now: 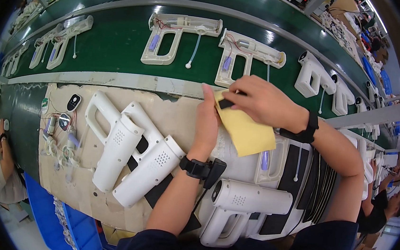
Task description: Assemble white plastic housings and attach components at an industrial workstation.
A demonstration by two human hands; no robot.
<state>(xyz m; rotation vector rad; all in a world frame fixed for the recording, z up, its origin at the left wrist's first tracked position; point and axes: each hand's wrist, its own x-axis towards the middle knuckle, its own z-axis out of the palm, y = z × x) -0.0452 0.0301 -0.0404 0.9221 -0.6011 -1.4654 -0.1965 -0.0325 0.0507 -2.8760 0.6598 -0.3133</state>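
Above the work table, my left hand grips the left edge of a yellow paper sheet, its thumb pointing up. My right hand is closed over the sheet's top, pinching a small black pad against it; some fingertips are hidden. Left of my left forearm lie two white gun-shaped device housings with dotted vents. A third white housing lies between my forearms, near my body. Under the sheet an opened white half-shell with a purple cell is partly covered.
Behind the table runs a green conveyor belt carrying several opened white shells with wires and tubes. Loose wired parts lie at the left; black strips at the right. Blue bins stand lower left. Other people work at both sides.
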